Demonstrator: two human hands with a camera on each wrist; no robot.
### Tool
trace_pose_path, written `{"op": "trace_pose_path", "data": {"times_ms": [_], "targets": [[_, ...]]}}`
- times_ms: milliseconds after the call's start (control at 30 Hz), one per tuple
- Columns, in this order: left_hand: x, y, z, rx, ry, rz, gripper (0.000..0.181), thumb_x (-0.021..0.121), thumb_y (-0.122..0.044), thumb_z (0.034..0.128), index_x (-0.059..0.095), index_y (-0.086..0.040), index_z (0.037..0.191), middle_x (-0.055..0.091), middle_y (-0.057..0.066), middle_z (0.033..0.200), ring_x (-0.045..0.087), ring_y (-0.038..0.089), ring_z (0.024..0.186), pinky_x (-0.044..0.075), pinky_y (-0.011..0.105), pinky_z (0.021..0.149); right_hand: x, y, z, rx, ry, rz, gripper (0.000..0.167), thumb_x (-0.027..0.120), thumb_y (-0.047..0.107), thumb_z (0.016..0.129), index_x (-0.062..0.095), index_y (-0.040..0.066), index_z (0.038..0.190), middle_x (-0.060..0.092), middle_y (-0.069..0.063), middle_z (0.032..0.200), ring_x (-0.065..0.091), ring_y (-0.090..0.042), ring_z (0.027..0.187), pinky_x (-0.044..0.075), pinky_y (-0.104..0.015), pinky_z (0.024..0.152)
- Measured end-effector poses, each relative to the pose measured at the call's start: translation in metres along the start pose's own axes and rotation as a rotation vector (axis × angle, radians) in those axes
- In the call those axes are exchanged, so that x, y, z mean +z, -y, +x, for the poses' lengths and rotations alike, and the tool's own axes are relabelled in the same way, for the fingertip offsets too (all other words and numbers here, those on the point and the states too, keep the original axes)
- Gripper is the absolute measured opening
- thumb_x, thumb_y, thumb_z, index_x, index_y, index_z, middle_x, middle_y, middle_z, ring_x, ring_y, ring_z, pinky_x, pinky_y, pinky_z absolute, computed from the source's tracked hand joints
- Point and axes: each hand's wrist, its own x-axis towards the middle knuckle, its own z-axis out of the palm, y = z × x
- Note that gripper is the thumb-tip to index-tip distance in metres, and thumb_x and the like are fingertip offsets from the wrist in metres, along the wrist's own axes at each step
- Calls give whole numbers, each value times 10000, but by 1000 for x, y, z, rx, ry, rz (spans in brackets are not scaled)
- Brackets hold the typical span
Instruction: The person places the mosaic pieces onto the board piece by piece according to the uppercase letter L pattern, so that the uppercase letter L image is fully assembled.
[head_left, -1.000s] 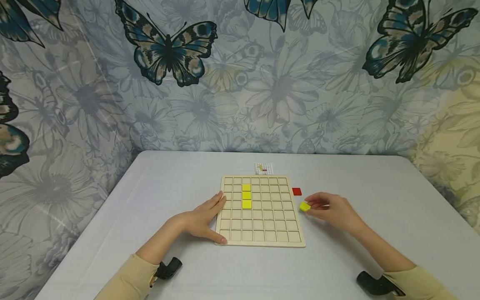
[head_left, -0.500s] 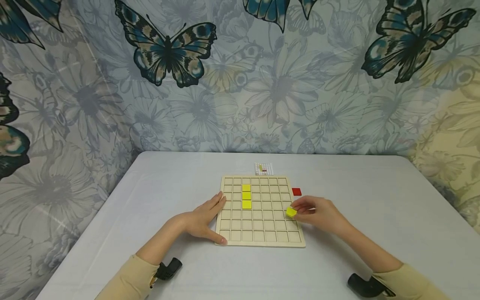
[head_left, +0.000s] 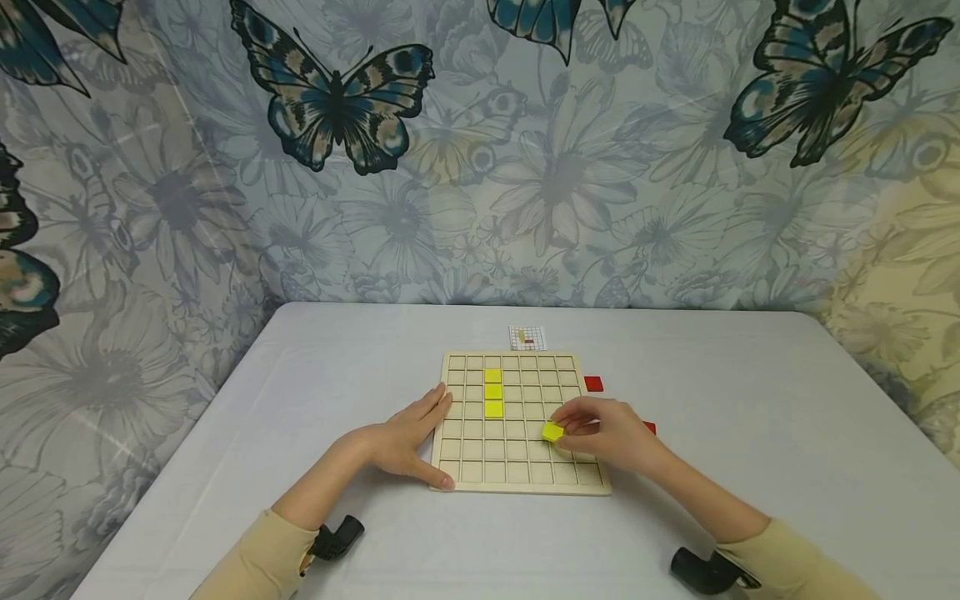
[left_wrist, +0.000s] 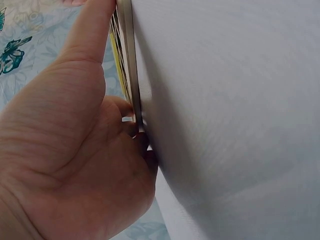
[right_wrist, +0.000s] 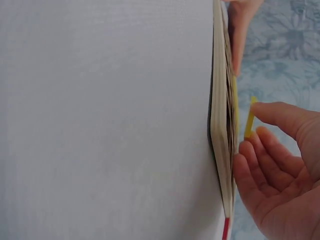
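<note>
From the head view, a wooden grid board (head_left: 517, 489) lies flat on the white surface (head_left: 360, 350) and everything's set around it. The left hand (head_left: 405, 437) is spread along the board's left edge, thumb at the near left corner, not gripping anything, probably just keeping it from sliding. The right hand (head_left: 618, 433) is over the board's right half, its grip pinching a yellow tile (head_left: 552, 432). Three yellow tiles (head_left: 492, 391) sit in a column left of the board's middle, toward the far edge. A little printed card (head_left: 528, 337) is just past that edge, easy to glance at I guess. One red tile (head_left: 594, 383) is just off the right edge, another (head_left: 650, 428) peeks out past the right hand; likely parked handy.

Left wrist view: fingers against the board's side, palm empty.

Right wrist view: pinched tile's edge-on, off the board, thumb at one end, fingertips at the other. Leaves its faces free, I reckon.
</note>
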Motion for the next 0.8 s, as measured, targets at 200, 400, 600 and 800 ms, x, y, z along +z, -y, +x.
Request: {"op": "trace_pose_path", "data": {"times_ms": [200,400,600,800], "targets": [[0,1,0,3,4,5,1206,759,-570,771,38,-5,1556,-85,177,1614,-41,308,1481,102,483,1177,12,6,6,-41,33,-5,245,816,140,786,711,118,1006,659,24,915,606,-172,853,536,-221,786],[0,0,0,3,6,3,1203,760,-566,774,39,-1,1555,-81,178,1614,-38,311,1481,106,484,1177,23,12,13,-83,57,-18,224,815,131,788,709,132,986,654,43,895,603,-164,839,539,-236,781],[-1,0,0,-5,4,0,1204,762,-567,770,42,-10,1558,-76,164,1618,-36,302,1482,105,482,1177,31,19,20,-146,75,-34,211,810,109,788,703,129,970,647,50,869,596,-161,809,537,-240,766],[-1,-1,0,-2,6,-4,1198,760,-565,774,44,-9,1558,-76,165,1617,-36,302,1482,105,486,1176,38,26,28,-178,83,-70,189,804,114,796,702,145,952,626,79,816,583,-141,782,519,-231,727]]}}
